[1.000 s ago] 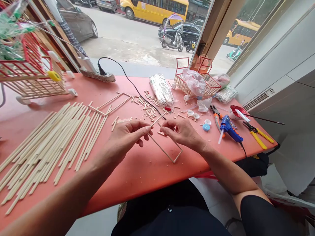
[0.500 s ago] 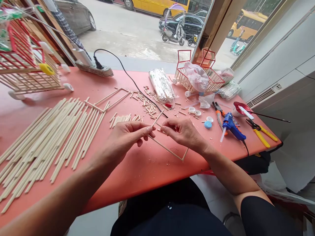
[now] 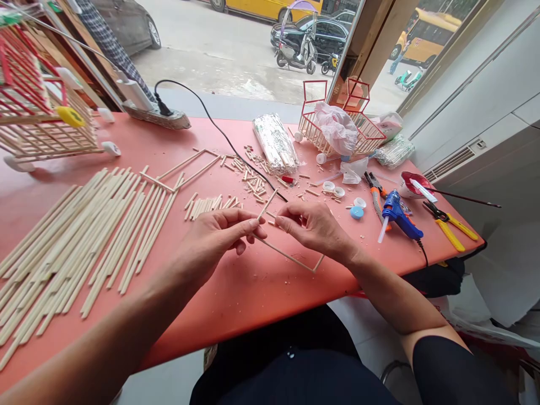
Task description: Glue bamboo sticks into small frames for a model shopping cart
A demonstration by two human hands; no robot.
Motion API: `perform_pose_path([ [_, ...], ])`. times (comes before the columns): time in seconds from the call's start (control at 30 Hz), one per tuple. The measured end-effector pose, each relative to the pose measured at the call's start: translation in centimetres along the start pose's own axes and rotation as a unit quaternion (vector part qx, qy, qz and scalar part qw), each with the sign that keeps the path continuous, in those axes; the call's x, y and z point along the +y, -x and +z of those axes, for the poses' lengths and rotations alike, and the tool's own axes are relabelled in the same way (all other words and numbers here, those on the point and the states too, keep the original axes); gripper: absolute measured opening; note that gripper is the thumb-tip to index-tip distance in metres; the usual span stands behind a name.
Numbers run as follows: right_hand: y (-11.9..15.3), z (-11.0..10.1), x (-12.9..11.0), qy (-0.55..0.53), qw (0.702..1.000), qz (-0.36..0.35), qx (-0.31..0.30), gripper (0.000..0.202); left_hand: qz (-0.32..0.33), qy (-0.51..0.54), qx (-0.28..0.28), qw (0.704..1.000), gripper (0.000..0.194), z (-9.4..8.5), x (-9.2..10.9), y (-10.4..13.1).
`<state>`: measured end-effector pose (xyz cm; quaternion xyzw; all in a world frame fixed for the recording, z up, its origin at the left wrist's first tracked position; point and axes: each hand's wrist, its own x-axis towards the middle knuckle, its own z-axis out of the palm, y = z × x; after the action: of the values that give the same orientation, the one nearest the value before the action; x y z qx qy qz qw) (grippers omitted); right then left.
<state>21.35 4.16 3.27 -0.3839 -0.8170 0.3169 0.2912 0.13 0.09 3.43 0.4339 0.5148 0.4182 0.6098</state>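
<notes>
My left hand (image 3: 230, 228) is closed, with a thin wooden stick (image 3: 267, 205) pinched between thumb and forefinger and its upper end poking out. From beneath those fingers a longer stick of a wooden stick frame (image 3: 289, 258) slants down to a corner, where another stick turns up behind my right wrist. My right hand (image 3: 306, 225) is pinched just to the right, a small stick end (image 3: 270, 214) showing at its fingertips. Fingers hide where these sticks meet. On the left lie many long wooden sticks (image 3: 63, 247); a row of short sticks (image 3: 206, 207) lies beyond my left hand.
A joined stick frame (image 3: 202, 174) lies behind the long sticks. At right are a blue glue gun (image 3: 399, 216), pliers (image 3: 374, 191) and yellow-handled cutters (image 3: 449, 225). Stick-built carts (image 3: 46, 124) stand at the back corners. A black cord (image 3: 219, 132) crosses the pink table (image 3: 202, 315).
Both hands keep nearly the same pose and grip. The view has shifted slightly, so the sticks and cart on the left appear a little further left.
</notes>
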Motion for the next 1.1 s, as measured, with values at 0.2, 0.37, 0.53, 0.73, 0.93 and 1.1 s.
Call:
perform_pose_path([
  [0.2,0.0,0.1,0.1,0.01,1.0,-0.003,0.004,0.019,-0.006,-0.003,-0.008,1.0,0.024,0.0,-0.3,-0.1],
  [0.37,0.1,0.1,0.1,0.016,1.0,0.004,0.001,0.019,-0.011,-0.014,-0.007,1.0,0.027,-0.1,-0.4,-0.1],
  [0.53,0.1,0.1,0.2,0.016,1.0,0.007,0.0,0.019,-0.015,-0.032,-0.002,0.999,0.029,0.1,-0.2,-0.1],
  [0.73,0.0,0.0,0.2,0.01,1.0,0.008,-0.006,0.02,0.012,-0.077,0.037,0.996,0.023,0.7,0.8,0.3],
  [0.93,0.1,0.0,0.3,-0.001,1.0,0.007,-0.012,0.02,0.052,-0.127,0.051,0.989,0.022,0.3,0.8,0.4],
  [1.1,0.1,0.0,0.2,-0.004,1.0,0.0,-0.012,0.019,0.03,-0.121,0.05,0.991,0.027,0.2,0.6,0.3],
])
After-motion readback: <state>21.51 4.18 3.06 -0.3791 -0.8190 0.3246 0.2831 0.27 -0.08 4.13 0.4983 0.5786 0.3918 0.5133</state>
